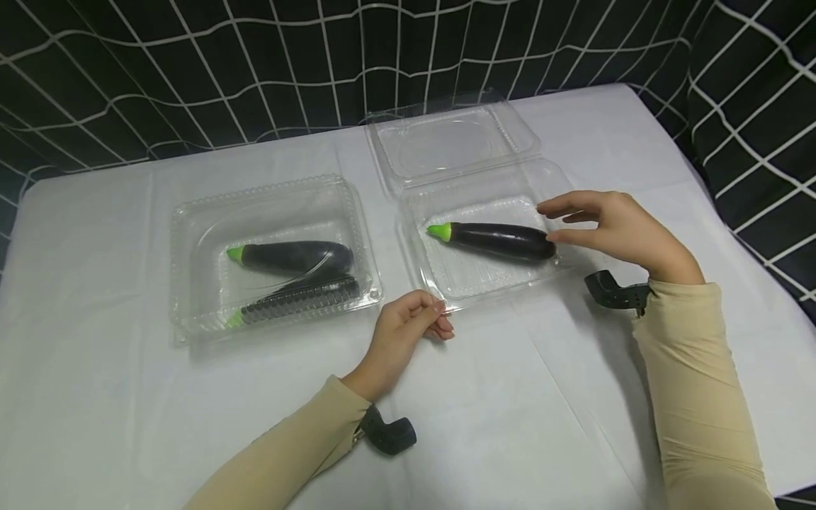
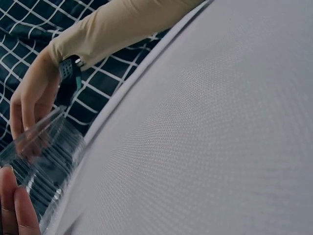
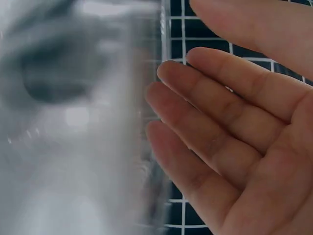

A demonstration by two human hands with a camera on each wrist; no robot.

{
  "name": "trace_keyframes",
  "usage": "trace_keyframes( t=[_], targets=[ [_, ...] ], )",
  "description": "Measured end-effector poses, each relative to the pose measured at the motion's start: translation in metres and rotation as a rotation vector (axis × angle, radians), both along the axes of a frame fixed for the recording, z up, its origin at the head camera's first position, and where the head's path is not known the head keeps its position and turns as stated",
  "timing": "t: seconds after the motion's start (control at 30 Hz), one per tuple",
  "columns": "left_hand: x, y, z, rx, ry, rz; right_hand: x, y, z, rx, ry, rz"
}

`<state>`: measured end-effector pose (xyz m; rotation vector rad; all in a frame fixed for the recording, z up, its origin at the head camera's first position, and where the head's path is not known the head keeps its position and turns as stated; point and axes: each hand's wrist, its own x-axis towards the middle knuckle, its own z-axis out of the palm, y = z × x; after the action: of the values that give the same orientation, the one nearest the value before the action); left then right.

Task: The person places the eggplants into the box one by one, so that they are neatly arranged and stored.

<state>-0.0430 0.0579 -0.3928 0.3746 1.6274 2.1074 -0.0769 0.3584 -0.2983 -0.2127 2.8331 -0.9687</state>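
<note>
A clear plastic clamshell container (image 1: 473,301) lies with its lid (image 1: 455,145) folded back, and one eggplant (image 1: 500,239) with a green stem end rests in its base. My left hand (image 1: 408,319) pinches the front left corner of that base between thumb and fingers. My right hand (image 1: 605,223) is over the base's right side, fingertips close by the eggplant's dark round end. In the right wrist view the right hand's fingers (image 3: 210,103) are extended beside the blurred clear plastic wall. The left wrist view shows the left fingertips (image 2: 17,200) at the container's edge.
To the left stands a closed clear clamshell container (image 1: 197,227) with two eggplants (image 1: 299,256) inside. Both containers are on a white-covered table (image 1: 89,397). Dark cloth with white netting (image 1: 287,64) hangs behind and at the right.
</note>
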Motion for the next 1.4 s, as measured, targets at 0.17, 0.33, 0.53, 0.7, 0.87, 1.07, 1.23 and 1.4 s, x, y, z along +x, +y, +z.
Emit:
trace_keyframes(
  t=[0.17, 0.33, 0.53, 0.7, 0.87, 1.07, 1.23, 1.4],
  targets=[
    [-0.001, -0.001, 0.0, 0.001, -0.003, 0.001, -0.007, 0.013, 0.009, -0.016, 0.025, -0.046],
    [-0.001, 0.0, 0.0, 0.012, -0.003, -0.012, -0.017, 0.027, 0.018, -0.045, 0.03, -0.078],
    [-0.002, 0.0, 0.0, 0.03, -0.003, -0.015, -0.043, 0.043, 0.024, -0.044, 0.032, -0.089],
    [-0.002, 0.0, -0.001, 0.035, -0.021, -0.02, -0.073, 0.054, 0.016, -0.009, -0.009, -0.118],
    [-0.002, -0.001, -0.001, 0.02, -0.02, -0.021, -0.102, 0.064, 0.006, -0.138, -0.078, -0.114],
    [-0.001, -0.002, -0.002, 0.013, -0.025, -0.024, -0.127, 0.075, -0.004, -0.355, -0.155, -0.077],
    [0.0, -0.003, -0.003, 0.008, -0.021, -0.026, -0.14, 0.074, -0.009, -0.361, -0.222, -0.072],
    [-0.002, -0.003, -0.002, 0.02, 0.001, -0.027, -0.15, 0.067, -0.009, -0.392, -0.289, -0.063]
  ],
)
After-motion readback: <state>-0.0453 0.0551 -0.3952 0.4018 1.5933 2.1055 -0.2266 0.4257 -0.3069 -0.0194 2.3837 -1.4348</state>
